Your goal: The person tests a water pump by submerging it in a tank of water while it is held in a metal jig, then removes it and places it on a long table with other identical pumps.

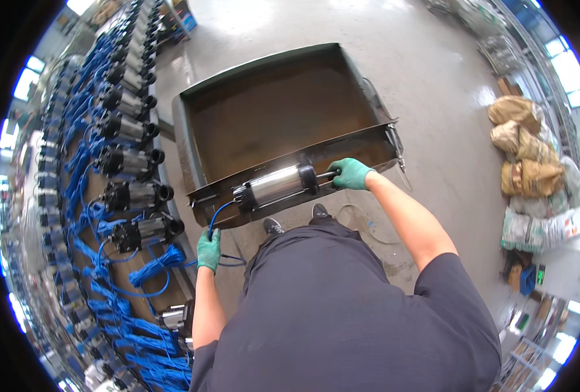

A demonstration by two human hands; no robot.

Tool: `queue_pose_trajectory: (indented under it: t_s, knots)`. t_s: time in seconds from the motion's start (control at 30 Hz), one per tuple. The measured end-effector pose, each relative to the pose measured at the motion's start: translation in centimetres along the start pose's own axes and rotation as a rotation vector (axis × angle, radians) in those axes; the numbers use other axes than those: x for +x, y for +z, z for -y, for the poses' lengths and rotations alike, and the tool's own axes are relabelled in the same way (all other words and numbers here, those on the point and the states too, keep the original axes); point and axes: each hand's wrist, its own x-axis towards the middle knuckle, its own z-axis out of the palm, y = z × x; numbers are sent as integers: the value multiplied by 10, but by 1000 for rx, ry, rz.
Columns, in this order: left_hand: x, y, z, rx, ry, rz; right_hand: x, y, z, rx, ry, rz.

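A silver submersible pump (pixel 275 187) with black ends lies lengthwise over the near ledge of a metal tank (pixel 192 153). My right hand (pixel 351 174), in a green glove, is closed round a dark, rod-like part at the pump's right end. From the pump's left end a blue cable (pixel 219 213) curves down to my left hand (pixel 209 251). That hand, gloved in green too, has its fingers wrapped round the cable. Brownish water (pixel 280 111) appears to fill the tank.
Left of me, a long bench carries a row of similar pumps (pixel 130 127) and coiled blue cables (pixel 156 264). Stuffed sacks (pixel 532 173) are piled on the right. A thin hose or wire (pixel 375 238) loops on the floor beside my feet.
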Motion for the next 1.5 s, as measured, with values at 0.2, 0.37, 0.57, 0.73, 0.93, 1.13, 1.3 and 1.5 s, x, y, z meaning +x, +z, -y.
queue_pose_trajectory:
  t_s: [0.2,0.37,0.57,0.73,0.93,1.13,1.3,1.5]
  knots:
    - [-6,-29,-100,-438,-9,139,-26,5,-40,44,122,-348]
    - [-34,-67,-190,-436,174,188,-59,-27,-79,376,416,-592]
    - [-56,-99,-275,-338,455,316,-49,-67,-138,216,633,-607]
    - [-50,-54,-321,-235,537,373,-47,-64,-134,-322,650,-716]
    - [-54,-25,-330,-256,497,419,-65,-55,-82,-244,334,-792]
    - [-57,-20,-324,-346,469,419,-25,-5,-73,-106,265,-695]
    - [-57,-17,-323,-354,484,428,-3,16,-77,-87,342,-681]
    - [-59,-9,-317,-404,480,411,0,11,-62,-150,428,-583]
